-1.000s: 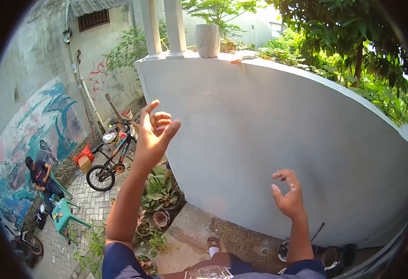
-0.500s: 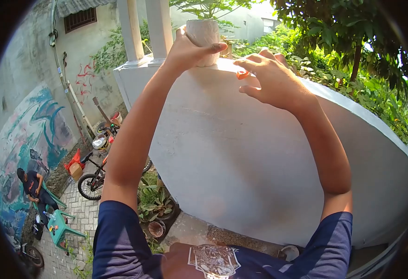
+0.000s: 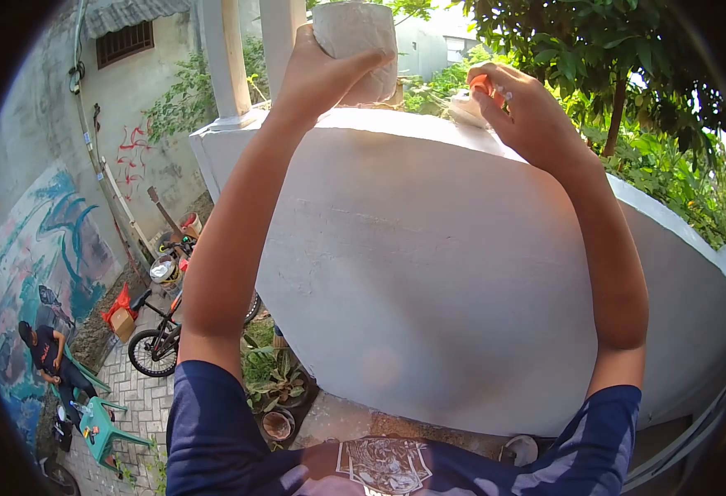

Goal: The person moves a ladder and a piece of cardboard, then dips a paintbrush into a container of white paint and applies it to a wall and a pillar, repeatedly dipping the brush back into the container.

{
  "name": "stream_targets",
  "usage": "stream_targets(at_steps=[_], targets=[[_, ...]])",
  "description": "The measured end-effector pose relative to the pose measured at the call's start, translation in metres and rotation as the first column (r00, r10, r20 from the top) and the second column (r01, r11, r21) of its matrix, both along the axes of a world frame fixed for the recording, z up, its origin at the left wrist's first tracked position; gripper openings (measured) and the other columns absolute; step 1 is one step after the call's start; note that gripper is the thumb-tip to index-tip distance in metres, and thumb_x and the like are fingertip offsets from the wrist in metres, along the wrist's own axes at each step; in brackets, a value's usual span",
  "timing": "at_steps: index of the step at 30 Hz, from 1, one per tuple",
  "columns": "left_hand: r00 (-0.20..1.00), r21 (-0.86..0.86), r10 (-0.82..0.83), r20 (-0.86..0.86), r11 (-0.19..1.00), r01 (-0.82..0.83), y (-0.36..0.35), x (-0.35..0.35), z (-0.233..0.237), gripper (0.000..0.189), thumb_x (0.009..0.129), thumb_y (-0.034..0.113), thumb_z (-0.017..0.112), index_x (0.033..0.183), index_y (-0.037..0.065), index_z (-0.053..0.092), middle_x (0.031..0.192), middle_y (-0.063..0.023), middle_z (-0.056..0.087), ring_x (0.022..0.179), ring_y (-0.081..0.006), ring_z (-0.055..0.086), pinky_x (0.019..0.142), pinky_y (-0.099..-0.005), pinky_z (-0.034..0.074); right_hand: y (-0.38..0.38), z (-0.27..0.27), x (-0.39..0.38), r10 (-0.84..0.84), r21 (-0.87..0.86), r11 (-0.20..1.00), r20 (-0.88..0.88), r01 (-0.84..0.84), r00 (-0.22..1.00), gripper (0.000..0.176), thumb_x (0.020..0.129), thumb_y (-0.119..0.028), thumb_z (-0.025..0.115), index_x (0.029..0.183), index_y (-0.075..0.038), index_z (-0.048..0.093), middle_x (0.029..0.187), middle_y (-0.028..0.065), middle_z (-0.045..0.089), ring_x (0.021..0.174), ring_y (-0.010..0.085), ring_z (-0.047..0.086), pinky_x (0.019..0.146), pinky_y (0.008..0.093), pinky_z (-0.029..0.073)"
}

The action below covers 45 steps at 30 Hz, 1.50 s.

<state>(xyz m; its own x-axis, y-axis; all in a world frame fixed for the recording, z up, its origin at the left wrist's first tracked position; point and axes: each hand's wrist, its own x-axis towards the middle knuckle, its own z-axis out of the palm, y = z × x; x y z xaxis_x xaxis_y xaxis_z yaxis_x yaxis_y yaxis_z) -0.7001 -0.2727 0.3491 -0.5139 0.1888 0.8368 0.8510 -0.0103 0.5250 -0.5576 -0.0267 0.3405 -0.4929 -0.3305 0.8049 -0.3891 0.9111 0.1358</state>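
Observation:
A white, rough-surfaced plant pot is at the top of the view, over the top of the white wall. My left hand grips its left side, the thumb stretched across the front. To the right, my right hand is curled with its fingertips and thumb around a small orange object, whose kind I cannot tell. Just below those fingertips, a whitish piece shows at the wall's top edge. The pot's upper part runs close to the frame's top.
Leafy trees grow behind the wall, and two pale pillars rise at its left end. Lower left, a person sits by a green table, near a bicycle. Potted plants stand at the wall's foot.
The pot in my left hand looks larger and higher in view, nearer to me. My right hand has moved right and up, away from the pot, its fingers now more closed around the orange object.

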Motion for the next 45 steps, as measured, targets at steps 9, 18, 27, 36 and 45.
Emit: stream_targets(at_steps=[9,18,27,36,45], targets=[[0.961,0.065,-0.251,0.114,0.967,0.245,-0.133,0.060,-0.060,0.067,0.076,0.020,0.084,0.131,-0.005,0.055,0.115,-0.0156,0.069,0.102,-0.0229,0.070,0.090,-0.0369,0.057,0.016,0.072,0.030,-0.429,-0.149,0.898,-0.094,0.413,0.899,0.022,0.093,-0.019,0.061,0.105,-0.001,0.058,0.074,0.0120,0.065,0.061,0.0170,0.064,0.062,0.0346,0.052],[0.904,0.139,-0.255,0.343,0.966,0.220,-0.233,0.061,-0.165,0.089,0.071,0.025,0.089,0.141,-0.003,0.041,0.125,-0.0162,0.061,0.113,-0.0256,0.064,0.100,-0.0404,0.051,-0.133,0.041,-0.091,-0.319,-0.065,0.947,-0.111,0.314,0.941,0.030,0.087,-0.027,0.059,0.098,0.000,0.059,0.077,0.0205,0.069,0.077,0.0407,0.069,0.076,0.0492,0.055],[0.853,0.170,-0.298,0.428,0.954,0.248,-0.284,0.025,-0.211,0.098,0.070,0.029,0.091,0.144,-0.002,0.035,0.127,-0.0151,0.057,0.115,-0.0255,0.061,0.101,-0.0411,0.050,-0.114,0.039,-0.101,0.058,-0.732,0.679,-0.022,-0.056,0.998,0.024,0.093,-0.017,0.063,0.099,0.005,0.054,0.073,0.0123,0.067,0.057,0.0163,0.068,0.049,0.0293,0.058],[0.862,0.111,-0.238,0.447,0.971,0.211,-0.343,0.020,-0.289,0.108,0.068,0.038,0.091,0.148,-0.002,0.030,0.136,-0.0154,0.050,0.122,-0.0260,0.056,0.105,-0.0432,0.046,-0.023,0.042,0.044,-0.685,-0.303,0.719,-0.153,0.626,0.712,0.023,0.095,-0.023,0.064,0.106,-0.004,0.059,0.075,0.0124,0.064,0.066,0.0222,0.068,0.064,0.0362,0.053],[0.854,-0.009,-0.317,0.413,0.936,0.352,-0.317,0.057,-0.356,0.109,0.061,0.019,0.092,0.147,0.000,0.028,0.130,-0.0145,0.052,0.121,-0.0239,0.057,0.103,-0.0391,0.046,-0.177,-0.111,0.120,-0.055,-0.696,0.716,-0.134,-0.054,0.989,0.028,0.105,-0.021,0.057,0.126,-0.002,0.057,0.116,0.0162,0.065,0.083,0.0203,0.072,0.076,0.0307,0.062]])
